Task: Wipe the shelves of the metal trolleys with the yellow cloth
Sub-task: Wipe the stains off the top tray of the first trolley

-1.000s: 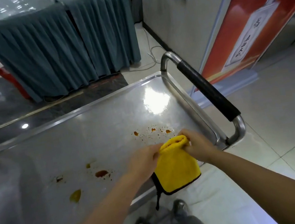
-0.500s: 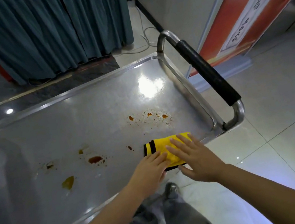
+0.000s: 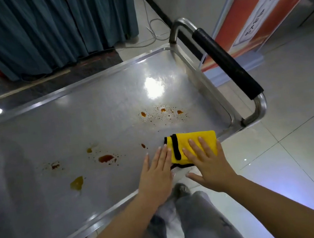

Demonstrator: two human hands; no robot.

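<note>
The folded yellow cloth (image 3: 183, 145), edged in black, lies flat on the top shelf of the metal trolley (image 3: 69, 123), near its front right corner. My right hand (image 3: 207, 162) presses on the cloth with straight fingers. My left hand (image 3: 157, 173) lies flat beside it, fingertips touching the cloth's left edge. Brown and orange stains (image 3: 106, 158) dot the shelf to the left, and a spray of small spots (image 3: 161, 114) sits just beyond the cloth.
The trolley's handle with a black grip (image 3: 226, 67) rises at the right end. Blue-grey curtains (image 3: 43, 29) hang behind the trolley, a red banner stand (image 3: 258, 8) is at the right, and a cable (image 3: 153, 30) trails on the tiled floor.
A second ago both hands held the cloth up by its top edge in front of the trolley. They then laid it on the shelf, and both hands now lie flat on it.
</note>
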